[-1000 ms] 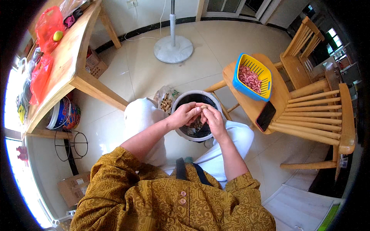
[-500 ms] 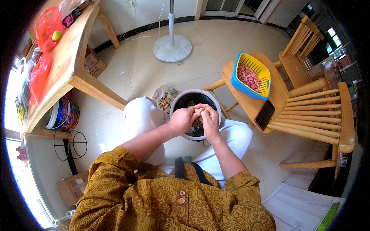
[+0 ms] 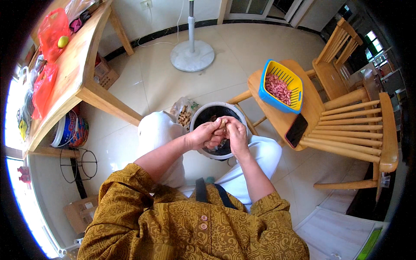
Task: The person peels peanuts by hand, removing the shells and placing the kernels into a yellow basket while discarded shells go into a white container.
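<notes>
Over a white bucket (image 3: 195,113) lined with a black bag, my left hand (image 3: 205,133) and my right hand (image 3: 236,135) meet, both closed. Between their fingertips is an unshelled peanut (image 3: 223,124), partly covered by the fingers. Bits of what look like peanut shells show in the bucket below. Beside its left rim, a clear plastic bag (image 3: 184,113) of unshelled peanuts lies on the floor. To the right, a blue and yellow basket (image 3: 263,94) on a wooden chair holds pink shelled peanuts (image 3: 277,88).
Next to the basket, a black phone (image 3: 297,130) lies on the wooden chair (image 3: 313,104). A wooden table (image 3: 80,56) with red plastic bags (image 3: 45,89) stands at the left. Farther off is a round stand base (image 3: 192,56). A wire rack (image 3: 89,164) stands at the lower left.
My fingers have shifted around the peanut, and the left fingers now curl lower beneath it. The basket, bags and chair have not moved.
</notes>
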The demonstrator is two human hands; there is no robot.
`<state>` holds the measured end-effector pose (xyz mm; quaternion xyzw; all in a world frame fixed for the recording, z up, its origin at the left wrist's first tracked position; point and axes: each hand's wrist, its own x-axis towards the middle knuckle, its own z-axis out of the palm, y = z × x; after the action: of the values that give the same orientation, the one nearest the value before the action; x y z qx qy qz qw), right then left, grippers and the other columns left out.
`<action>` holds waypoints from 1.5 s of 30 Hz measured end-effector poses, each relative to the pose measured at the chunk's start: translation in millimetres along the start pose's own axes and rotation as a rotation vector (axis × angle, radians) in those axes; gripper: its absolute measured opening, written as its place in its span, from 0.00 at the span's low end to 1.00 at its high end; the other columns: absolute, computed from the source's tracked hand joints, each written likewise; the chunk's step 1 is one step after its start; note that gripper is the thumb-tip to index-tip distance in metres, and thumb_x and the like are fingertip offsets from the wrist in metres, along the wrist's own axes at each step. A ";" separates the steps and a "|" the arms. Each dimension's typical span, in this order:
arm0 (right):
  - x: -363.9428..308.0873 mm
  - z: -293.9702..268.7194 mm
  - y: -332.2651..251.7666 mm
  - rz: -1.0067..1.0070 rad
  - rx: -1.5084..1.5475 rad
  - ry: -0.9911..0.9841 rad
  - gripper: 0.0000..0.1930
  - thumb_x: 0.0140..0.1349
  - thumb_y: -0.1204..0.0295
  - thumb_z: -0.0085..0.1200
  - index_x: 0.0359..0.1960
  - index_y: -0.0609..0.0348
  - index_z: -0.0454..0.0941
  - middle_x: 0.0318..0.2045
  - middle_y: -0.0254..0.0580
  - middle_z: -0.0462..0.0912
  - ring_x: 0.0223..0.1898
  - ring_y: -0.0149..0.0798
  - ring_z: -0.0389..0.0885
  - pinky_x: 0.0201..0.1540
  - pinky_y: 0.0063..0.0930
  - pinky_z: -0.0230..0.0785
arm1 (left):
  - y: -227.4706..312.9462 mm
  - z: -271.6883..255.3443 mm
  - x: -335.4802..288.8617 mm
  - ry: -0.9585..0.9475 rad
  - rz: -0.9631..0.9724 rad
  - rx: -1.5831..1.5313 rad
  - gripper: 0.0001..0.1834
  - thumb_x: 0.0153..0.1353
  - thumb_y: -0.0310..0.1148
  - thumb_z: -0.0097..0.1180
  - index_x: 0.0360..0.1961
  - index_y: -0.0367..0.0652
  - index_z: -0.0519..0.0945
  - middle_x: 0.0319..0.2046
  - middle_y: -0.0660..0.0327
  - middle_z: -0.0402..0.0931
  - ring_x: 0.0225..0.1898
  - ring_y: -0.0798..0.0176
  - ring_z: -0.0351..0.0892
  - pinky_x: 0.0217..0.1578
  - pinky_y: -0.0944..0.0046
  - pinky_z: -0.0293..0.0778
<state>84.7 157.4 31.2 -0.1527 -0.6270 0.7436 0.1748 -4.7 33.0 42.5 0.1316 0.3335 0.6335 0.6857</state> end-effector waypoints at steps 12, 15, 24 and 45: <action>0.8 -1.4 -10.8 0.040 -0.107 -0.041 0.11 0.65 0.66 0.51 0.39 0.61 0.78 0.24 0.26 0.76 0.23 0.17 0.66 0.23 0.15 0.59 | 3.5 6.2 -2.1 0.171 0.014 0.037 0.26 0.67 0.59 0.32 0.20 0.52 0.60 0.15 0.73 0.51 0.15 0.74 0.50 0.15 0.73 0.46; 3.6 -2.6 0.1 -0.173 -0.283 0.026 0.10 0.65 0.67 0.51 0.38 0.62 0.78 0.22 0.27 0.75 0.22 0.18 0.67 0.23 0.15 0.60 | 5.2 12.2 -2.2 0.264 0.108 0.156 0.24 0.68 0.55 0.34 0.25 0.49 0.66 0.16 0.72 0.55 0.17 0.74 0.54 0.16 0.73 0.49; -0.6 1.0 -0.4 -0.089 -0.238 0.016 0.09 0.66 0.73 0.44 0.38 0.63 0.77 0.23 0.30 0.75 0.24 0.22 0.69 0.27 0.19 0.65 | -5.7 2.5 0.8 0.231 0.131 0.149 0.21 0.69 0.52 0.34 0.31 0.47 0.69 0.17 0.72 0.58 0.17 0.74 0.56 0.16 0.73 0.51; -1.7 9.7 -10.9 -0.289 -0.500 -0.035 0.09 0.63 0.74 0.45 0.40 0.65 0.76 0.32 0.47 0.81 0.33 0.40 0.80 0.37 0.30 0.72 | -7.9 1.5 -0.2 0.337 0.165 0.242 0.19 0.70 0.51 0.33 0.35 0.49 0.68 0.17 0.71 0.58 0.18 0.74 0.57 0.17 0.72 0.52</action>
<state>82.6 149.8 43.6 -0.0874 -0.8092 0.5356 0.2252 2.4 31.8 38.8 0.1322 0.5048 0.6560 0.5453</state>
